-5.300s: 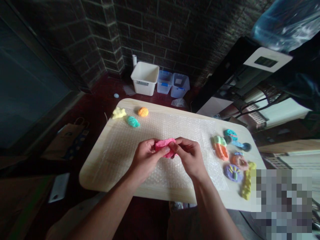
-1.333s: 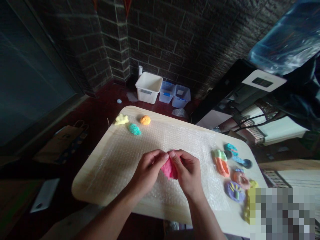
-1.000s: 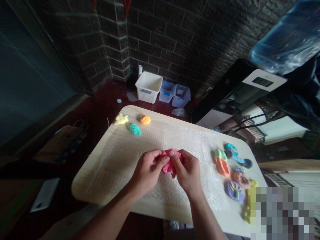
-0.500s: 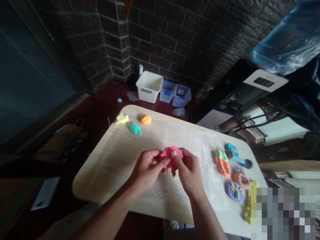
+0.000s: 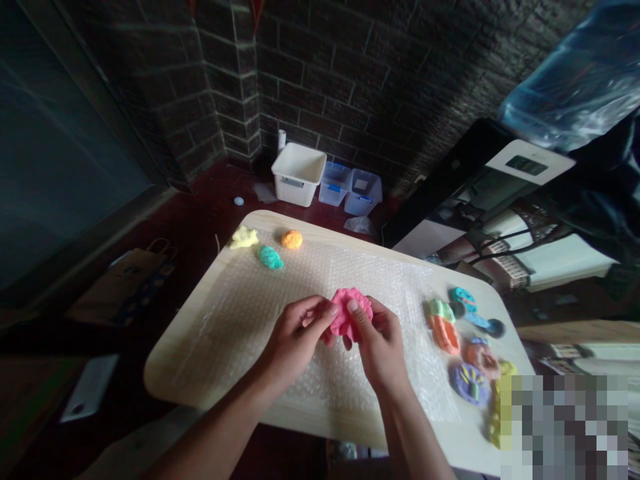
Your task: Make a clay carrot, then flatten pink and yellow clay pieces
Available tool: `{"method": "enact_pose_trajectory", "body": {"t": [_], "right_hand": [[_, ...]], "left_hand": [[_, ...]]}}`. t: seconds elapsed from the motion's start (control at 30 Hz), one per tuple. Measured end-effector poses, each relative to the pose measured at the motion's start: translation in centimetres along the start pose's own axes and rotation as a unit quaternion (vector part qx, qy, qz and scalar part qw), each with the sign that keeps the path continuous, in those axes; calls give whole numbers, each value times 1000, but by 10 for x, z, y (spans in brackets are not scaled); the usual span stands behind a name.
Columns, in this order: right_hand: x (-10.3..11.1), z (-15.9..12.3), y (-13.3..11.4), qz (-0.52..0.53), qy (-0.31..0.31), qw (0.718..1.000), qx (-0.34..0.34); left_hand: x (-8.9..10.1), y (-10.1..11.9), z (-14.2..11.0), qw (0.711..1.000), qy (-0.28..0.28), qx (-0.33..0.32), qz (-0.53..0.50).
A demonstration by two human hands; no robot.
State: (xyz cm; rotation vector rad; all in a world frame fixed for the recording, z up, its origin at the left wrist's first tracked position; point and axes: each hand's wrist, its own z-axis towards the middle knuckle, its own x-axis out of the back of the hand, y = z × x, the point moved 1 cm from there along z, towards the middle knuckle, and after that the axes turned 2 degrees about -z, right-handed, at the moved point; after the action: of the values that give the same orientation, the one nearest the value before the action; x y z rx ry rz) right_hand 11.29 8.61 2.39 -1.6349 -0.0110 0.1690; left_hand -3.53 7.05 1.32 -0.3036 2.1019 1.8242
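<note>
Between my hands, above the bubble wrap (image 5: 230,320), is a flattened piece of pink modelling clay (image 5: 345,319) with a ruffled edge. My left hand (image 5: 301,333) pinches its left side between thumb and fingers. On the other side my right hand (image 5: 381,340) grips it, thumb pressed on the front face and fingers behind. The clay hides part of the fingers of both hands.
Yellow (image 5: 245,237), teal (image 5: 271,257) and orange (image 5: 292,239) clay lumps lie at the table's far left. Several coloured clay shapes, including a purple disc (image 5: 471,384) and an orange-green piece (image 5: 444,327), lie at the right. Bins (image 5: 299,175) stand on the floor beyond.
The pink clay has turned and shifted slightly right, now showing a rounder, flatter face. My left thumb has moved up to its left edge; the right thumb stays on its front.
</note>
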Motion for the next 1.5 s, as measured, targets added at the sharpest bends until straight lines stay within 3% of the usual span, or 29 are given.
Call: {"method": "enact_pose_trajectory", "body": {"t": [0.13, 0.33, 0.43, 0.6, 0.7, 0.83, 0.97, 1.13, 1.3, 1.5], "right_hand": [[-1, 2, -2, -7, -63, 998, -9], [-1, 4, 0, 15, -38, 999, -13], [-2, 3, -3, 21, -62, 997, -40], [-3, 0, -8, -35, -74, 996, -27], [-4, -1, -7, -69, -62, 995, -24], [-3, -1, -3, -53, -13, 998, -8], [1, 1, -3, 6, -50, 999, -13], [5, 3, -6, 15, -133, 990, -37], [7, 5, -9, -37, -148, 987, -49], [11, 5, -8, -44, -173, 980, -83]], "left_hand": [[3, -4, 2, 999, 21, -18, 16], [-1, 0, 3, 999, 28, -13, -32], [3, -1, 2, 999, 35, -22, 10], [8, -5, 1, 992, 68, -43, 97], [4, -4, 1, 996, 62, -33, 49], [-3, -2, 0, 996, 7, 41, -73], [-3, -3, 1, 992, 14, 58, -107], [4, -7, 4, 999, 41, 17, -3], [8, -5, 4, 997, 34, -17, 69], [7, -2, 3, 994, 25, -13, 107]]}}
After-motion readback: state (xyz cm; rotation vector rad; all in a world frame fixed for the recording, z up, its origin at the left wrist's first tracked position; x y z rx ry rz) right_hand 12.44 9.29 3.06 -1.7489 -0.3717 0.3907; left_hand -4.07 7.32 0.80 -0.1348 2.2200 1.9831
